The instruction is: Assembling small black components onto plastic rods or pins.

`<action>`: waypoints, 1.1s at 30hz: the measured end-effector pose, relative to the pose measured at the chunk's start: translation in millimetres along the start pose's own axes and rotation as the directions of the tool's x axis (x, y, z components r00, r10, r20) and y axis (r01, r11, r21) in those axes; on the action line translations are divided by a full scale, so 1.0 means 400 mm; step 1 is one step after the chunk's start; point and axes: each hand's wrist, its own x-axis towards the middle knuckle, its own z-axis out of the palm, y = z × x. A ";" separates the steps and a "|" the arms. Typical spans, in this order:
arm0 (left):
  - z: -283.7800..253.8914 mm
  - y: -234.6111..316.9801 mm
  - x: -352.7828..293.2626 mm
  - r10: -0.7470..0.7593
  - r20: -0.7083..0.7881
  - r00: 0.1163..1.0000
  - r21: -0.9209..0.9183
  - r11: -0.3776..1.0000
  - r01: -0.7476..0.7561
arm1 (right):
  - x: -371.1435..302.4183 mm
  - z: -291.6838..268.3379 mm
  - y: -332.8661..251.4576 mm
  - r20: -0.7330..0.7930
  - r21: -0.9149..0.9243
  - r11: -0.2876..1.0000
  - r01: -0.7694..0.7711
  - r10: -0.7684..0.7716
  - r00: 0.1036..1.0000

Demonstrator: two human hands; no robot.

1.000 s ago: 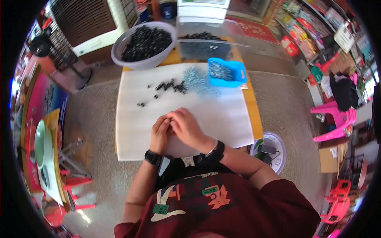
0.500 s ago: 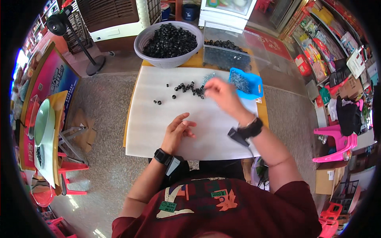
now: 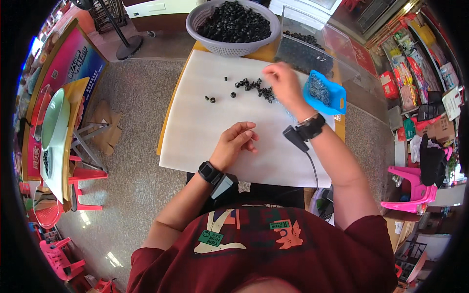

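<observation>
My right hand (image 3: 285, 87) hovers over the far right part of a white sheet (image 3: 195, 132), its thumb and fingertips drawn together. Whatever is in that pinch is too small to make out. Just left of it lies a loose scatter of small round black parts (image 3: 253, 85), with a few strays farther left. A blue plastic basket (image 3: 337, 97) holding a heap of small silvery pieces (image 3: 318, 90) stands to the right of this hand. Nearer to me, my left hand (image 3: 234, 145) is above the sheet, fingers curled and thumb against them; its contents are hidden.
A grey-purple colander (image 3: 229, 48) piled with black parts (image 3: 235, 22) sits at the table's far edge. Beside it is a clear bin (image 3: 305, 56) with more. From my right wrist device (image 3: 297, 136) a cable hangs. A green basin (image 3: 56, 117) stands on the left table.
The view has shifted, so the table sits higher and farther right. My left fingers and thumb have come closer together. My right hand stays near the scattered parts, fingertips still pinched.
</observation>
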 end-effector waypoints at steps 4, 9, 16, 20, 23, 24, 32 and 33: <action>-0.010 -0.002 0.003 0.016 0.018 1.000 0.010 1.000 -0.016 | -0.008 0.122 0.009 0.194 -0.122 0.972 0.201 -0.176 0.965; -0.014 -0.005 0.001 0.024 0.026 0.999 0.000 1.000 -0.024 | -0.001 0.155 -0.005 0.340 -0.300 0.913 0.276 -0.168 0.925; -0.017 -0.018 0.007 0.066 -0.025 0.997 -0.110 0.992 -0.069 | -0.065 0.089 -0.047 0.276 -0.174 0.955 0.241 -0.188 0.943; -0.013 -0.021 0.014 0.157 -0.125 0.980 -0.221 0.958 -0.182 | -0.175 0.047 -0.120 0.247 0.061 0.998 0.030 -0.044 0.968; -0.006 -0.018 0.014 0.138 -0.138 0.981 -0.158 0.974 -0.159 | -0.255 0.049 -0.185 0.136 0.158 0.980 -0.124 0.103 0.985; -0.002 -0.012 0.011 0.117 -0.146 0.982 -0.132 0.982 -0.137 | -0.270 0.051 -0.189 0.108 0.143 0.984 -0.105 0.090 0.990; -0.010 -0.017 0.010 0.105 -0.112 0.988 -0.057 0.992 -0.112 | -0.320 -0.008 -0.150 0.032 0.046 0.996 -0.075 0.074 0.997; -0.004 -0.016 0.009 0.104 -0.138 0.985 -0.039 0.993 -0.110 | -0.326 -0.024 -0.122 0.021 0.004 0.996 -0.090 0.089 0.996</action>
